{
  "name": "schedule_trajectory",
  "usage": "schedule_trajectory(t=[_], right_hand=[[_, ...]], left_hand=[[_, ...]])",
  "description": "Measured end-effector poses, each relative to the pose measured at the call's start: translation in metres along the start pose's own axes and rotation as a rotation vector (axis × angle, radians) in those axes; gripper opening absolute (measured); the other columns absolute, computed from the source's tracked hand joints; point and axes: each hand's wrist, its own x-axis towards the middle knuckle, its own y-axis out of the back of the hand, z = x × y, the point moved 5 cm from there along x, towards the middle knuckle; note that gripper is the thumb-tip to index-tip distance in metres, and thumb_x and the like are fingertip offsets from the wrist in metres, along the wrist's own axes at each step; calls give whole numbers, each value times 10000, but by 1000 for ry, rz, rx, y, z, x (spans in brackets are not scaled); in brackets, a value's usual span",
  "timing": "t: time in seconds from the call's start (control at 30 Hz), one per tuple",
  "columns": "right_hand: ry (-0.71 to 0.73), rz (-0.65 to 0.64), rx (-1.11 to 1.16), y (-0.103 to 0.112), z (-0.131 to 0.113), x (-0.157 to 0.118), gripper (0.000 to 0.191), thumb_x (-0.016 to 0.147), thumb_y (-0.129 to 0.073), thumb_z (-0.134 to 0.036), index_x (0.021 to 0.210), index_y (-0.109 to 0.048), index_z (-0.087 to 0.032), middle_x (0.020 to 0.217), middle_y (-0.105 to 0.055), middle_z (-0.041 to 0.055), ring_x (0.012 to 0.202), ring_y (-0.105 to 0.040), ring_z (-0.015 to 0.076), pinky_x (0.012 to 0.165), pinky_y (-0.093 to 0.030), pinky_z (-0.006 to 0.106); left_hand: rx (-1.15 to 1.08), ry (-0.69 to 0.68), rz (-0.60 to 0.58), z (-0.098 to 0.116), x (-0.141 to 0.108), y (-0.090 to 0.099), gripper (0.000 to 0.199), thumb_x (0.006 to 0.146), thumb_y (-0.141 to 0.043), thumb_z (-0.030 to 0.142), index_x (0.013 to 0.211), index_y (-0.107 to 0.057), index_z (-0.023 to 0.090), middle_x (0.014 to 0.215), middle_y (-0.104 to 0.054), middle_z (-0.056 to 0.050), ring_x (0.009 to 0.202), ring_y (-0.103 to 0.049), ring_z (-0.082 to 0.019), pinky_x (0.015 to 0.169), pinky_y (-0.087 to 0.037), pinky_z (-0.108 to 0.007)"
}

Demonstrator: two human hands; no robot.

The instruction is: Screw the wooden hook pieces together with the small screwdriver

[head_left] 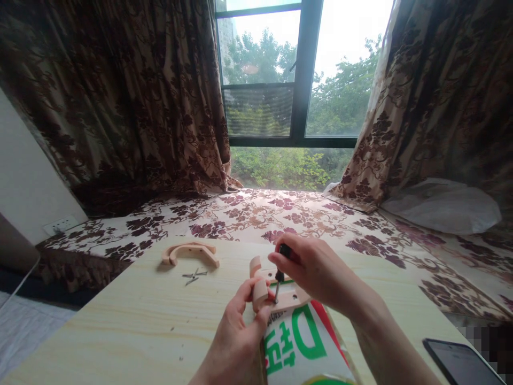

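Note:
My right hand (316, 267) is wrapped round the black handle of a screwdriver (279, 276), which stands nearly upright. Its metal tip meets a pale curved wooden piece (289, 301) at a hole or screw; which one I cannot tell. Fingers and thumb of my left hand (246, 331) grip the rounded end of that same piece. Just behind lies another pale wooden piece (255, 265), partly covered by my hands. Under the wood is a flat white, green and red printed package (306, 342); my left hand hides some of its edge.
On the wooden tabletop (140, 321), two curved wooden pieces (192, 249) lie at the back left, with several screws (194, 276) in front. A phone (459, 361) rests at the front right. Behind stands a cloth-covered ledge (240, 214) with a translucent plastic bag (444, 206).

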Motion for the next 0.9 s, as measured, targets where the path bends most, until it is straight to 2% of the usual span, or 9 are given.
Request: schedule_trajectory(t=[0.13,0.23,0.33,0.47,0.63,0.77,0.9], right_hand=[[-16,10,-57,2,-2,0,189,911,-498,-318,802,-560,-177,665,-586,11,590,-483,123,569,-329,259],[47,-68,22,4,-12,-5,230,942,-443,-323,791,-557,-193,696,-609,3,616,-501,118,588,-342,252],[91,-124,99,2,-17,-7,208,951,-427,-303,837,-574,-209,714,-623,-11,628,-508,112,596,-346,241],[37,-36,14,-1,-10,-1,243,937,-449,-325,751,-536,-194,642,-570,-10,563,-451,110,542,-311,242],[-27,51,-105,-7,-4,5,303,941,-424,-369,706,-502,-193,601,-548,-6,539,-442,117,530,-284,254],[8,43,-76,-8,-8,2,241,951,-405,-338,804,-538,-201,683,-594,-5,588,-483,118,558,-306,249],[77,0,-68,-3,-17,-4,245,955,-400,-300,770,-533,-210,672,-582,-19,585,-467,110,554,-309,241]], left_hand=[[-38,-18,-19,-1,1,0,266,812,-626,452,906,-547,216,780,-585,28,652,-511,-100,580,-431,-175],[-18,-28,-34,3,-1,-1,270,816,-617,454,909,-552,209,805,-584,11,729,-542,-134,645,-451,-202],[23,-48,21,8,-4,2,280,802,-628,453,923,-570,207,843,-591,-6,827,-566,-177,731,-459,-235],[26,-40,81,3,0,5,338,735,-675,499,886,-600,206,795,-589,1,725,-554,-159,634,-447,-220],[1,-32,87,-9,5,7,381,685,-713,513,887,-616,204,781,-583,2,665,-532,-135,574,-425,-205],[-12,-27,62,-11,5,7,386,692,-701,528,871,-607,199,794,-580,3,610,-499,-107,543,-407,-195],[-18,-33,70,-8,4,6,383,694,-699,528,869,-603,201,797,-595,1,617,-515,-115,547,-416,-192]])
